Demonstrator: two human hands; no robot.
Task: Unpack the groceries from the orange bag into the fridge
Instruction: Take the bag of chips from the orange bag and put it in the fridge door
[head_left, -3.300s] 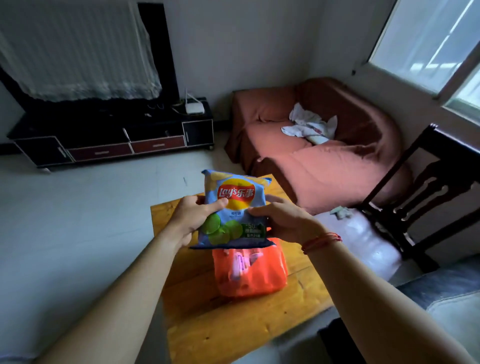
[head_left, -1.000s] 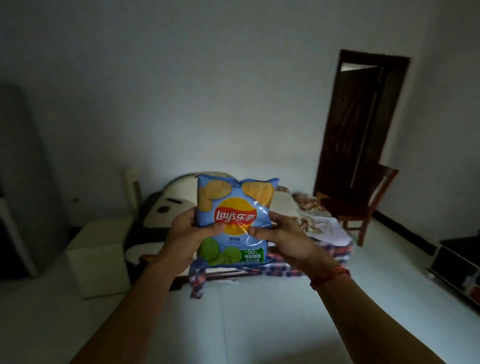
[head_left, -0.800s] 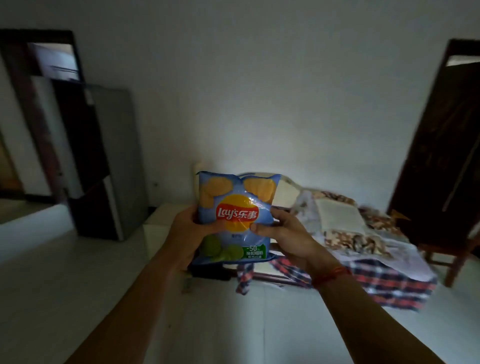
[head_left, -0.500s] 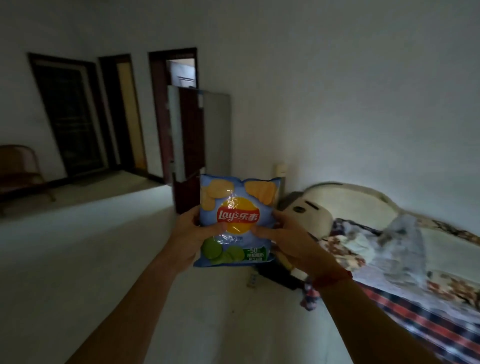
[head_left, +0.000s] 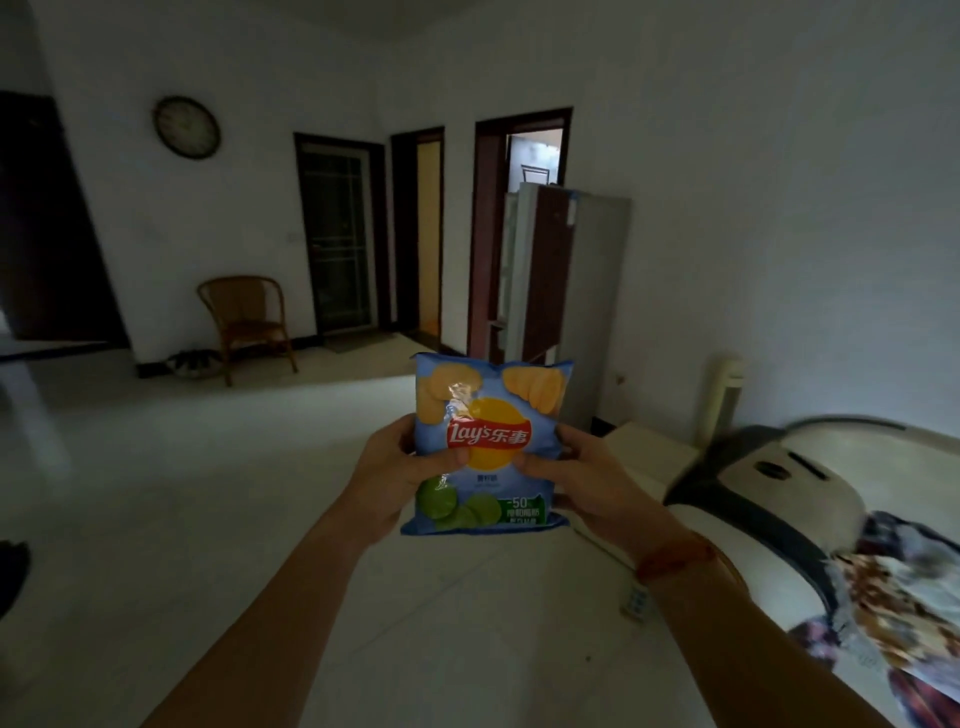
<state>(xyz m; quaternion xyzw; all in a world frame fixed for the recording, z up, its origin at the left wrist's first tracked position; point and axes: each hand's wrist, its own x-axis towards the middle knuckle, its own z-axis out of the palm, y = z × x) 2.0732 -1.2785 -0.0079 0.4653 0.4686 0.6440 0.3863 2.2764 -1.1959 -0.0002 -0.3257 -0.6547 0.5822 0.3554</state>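
Observation:
A light blue bag of Lay's chips (head_left: 485, 410) stands upright in front of me at chest height. My left hand (head_left: 397, 475) grips its left edge with the thumb across the front. Its right edge is gripped the same way by my right hand (head_left: 582, 480), whose wrist carries a red string. The tall grey fridge (head_left: 587, 291) stands against the right wall behind the chips, with its dark red door side toward me. The orange bag is out of view.
A bed with a pale rounded headboard (head_left: 769, 483) and patterned bedding (head_left: 904, 597) fills the right side. A white box (head_left: 649, 452) sits beside the fridge. A wicker chair (head_left: 249, 317) stands at the far wall near dark doorways (head_left: 340, 234). Pale floor stretches ahead.
The view has swung left across the room, from the table with the orange bag past the bed, and the fridge now sits centre. Both hands keep the same hold on the chips.

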